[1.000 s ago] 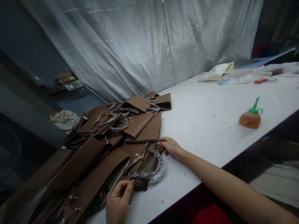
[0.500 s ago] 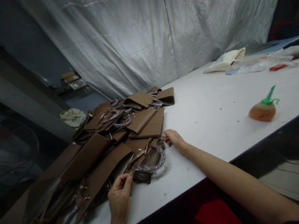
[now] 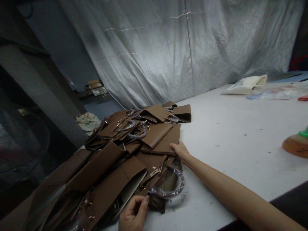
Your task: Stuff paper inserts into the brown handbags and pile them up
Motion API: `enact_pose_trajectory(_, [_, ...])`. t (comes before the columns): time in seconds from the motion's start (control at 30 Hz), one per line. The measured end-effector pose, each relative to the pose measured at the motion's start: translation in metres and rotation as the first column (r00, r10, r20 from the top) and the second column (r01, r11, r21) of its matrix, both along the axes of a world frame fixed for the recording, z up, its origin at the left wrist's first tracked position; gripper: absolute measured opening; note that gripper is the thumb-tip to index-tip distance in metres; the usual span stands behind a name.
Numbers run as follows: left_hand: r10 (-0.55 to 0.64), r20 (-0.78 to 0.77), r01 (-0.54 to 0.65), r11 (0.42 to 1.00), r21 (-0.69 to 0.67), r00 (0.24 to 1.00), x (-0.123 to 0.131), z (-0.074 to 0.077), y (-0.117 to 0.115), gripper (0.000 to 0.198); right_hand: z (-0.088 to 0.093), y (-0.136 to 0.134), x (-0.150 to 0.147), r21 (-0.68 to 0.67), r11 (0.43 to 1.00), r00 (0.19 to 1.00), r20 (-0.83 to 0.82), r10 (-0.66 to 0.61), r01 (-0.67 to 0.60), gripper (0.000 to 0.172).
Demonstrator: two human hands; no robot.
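Observation:
Several brown handbags (image 3: 130,173) lie in a heap on the white table, some with plastic-wrapped handles. At the right edge of the heap, my right hand (image 3: 181,151) grips the corner of a flat brown bag (image 3: 166,141), thumb on top and fingers beneath. Closer to me, my left hand (image 3: 134,211) has its thumb and index finger pinched together beside the nearest bag; whatever is between the fingertips is too small to make out. A wrapped handle (image 3: 181,183) arches between my two hands.
On the white table (image 3: 231,138), an orange-filled bottle (image 3: 297,144) stands at the far right. A cream cloth bag (image 3: 244,85) and plastic wrap (image 3: 276,93) lie at the back. A silver sheet (image 3: 154,54) hangs behind; a pillar (image 3: 45,93) rises at left.
My right hand has moved from beside the heap onto the flat bag's corner and closed on it. The view has shifted, with the heap now lower and further right.

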State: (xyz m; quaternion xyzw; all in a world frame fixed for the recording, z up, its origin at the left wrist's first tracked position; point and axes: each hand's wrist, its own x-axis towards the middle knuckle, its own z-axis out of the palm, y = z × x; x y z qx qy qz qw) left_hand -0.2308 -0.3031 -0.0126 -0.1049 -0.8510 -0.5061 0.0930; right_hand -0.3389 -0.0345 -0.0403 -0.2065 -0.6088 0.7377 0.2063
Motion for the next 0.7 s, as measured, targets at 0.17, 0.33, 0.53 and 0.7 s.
enact_pose_trajectory(0.17, [-0.034, 0.010, 0.035, 0.999, -0.023, 0.999, 0.001, -0.002, -0.002, 0.035, 0.003, 0.008, -0.022, -0.037, 0.991, 0.989, -0.058, -0.134, 0.132, 0.029])
enact_pose_trajectory(0.33, [-0.059, 0.038, 0.062, 0.996, -0.068, 0.998, 0.004, 0.002, 0.001, 0.034, 0.014, 0.027, -0.047, -0.075, 0.981, 0.974, -0.128, -0.186, 0.177, 0.024])
enact_pose_trajectory(0.53, [-0.039, 0.049, 0.044, 0.994, -0.102, 0.998, 0.004, 0.004, 0.001, 0.036, 0.014, 0.033, -0.078, -0.125, 0.978, 0.966, -0.178, -0.186, 0.165, 0.019])
enact_pose_trajectory(0.7, [-0.020, 0.001, 0.020, 0.984, -0.178, 1.000, 0.008, 0.006, 0.003, 0.045, 0.001, 0.064, -0.067, -0.037, 0.974, 0.956, -0.182, -0.228, 0.225, 0.019])
